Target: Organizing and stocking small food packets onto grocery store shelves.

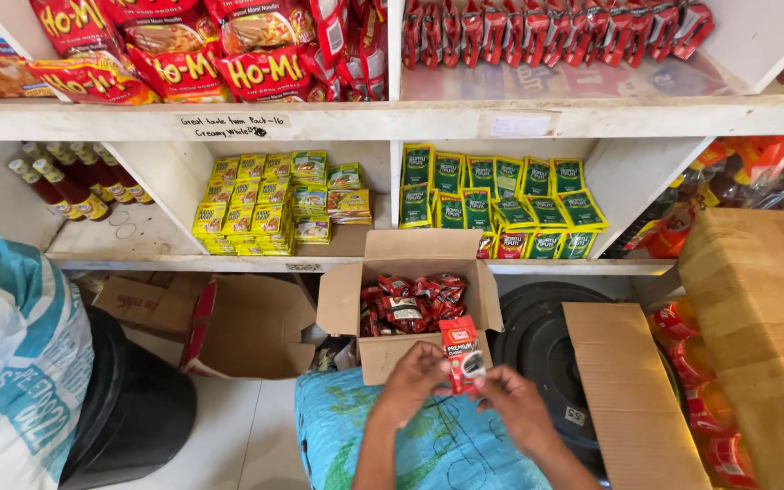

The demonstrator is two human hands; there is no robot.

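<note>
left hand (415,381): pinching the red sachet (463,352)
right hand (517,404): gripping the same sachet
cardboard box (410,313): open, just behind

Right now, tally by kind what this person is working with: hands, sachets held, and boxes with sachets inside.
Hands: 2 (left hand, right hand)
Red sachet, held between both hands: 1
Open cardboard box with red sachets inside: 1
Total: 4

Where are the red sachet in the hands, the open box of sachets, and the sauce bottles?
red sachet (463,352), head view, its printed front.
open cardboard box (392,357), head view, its near wall.
sauce bottles (73,192), head view, one bottle's body.
</note>
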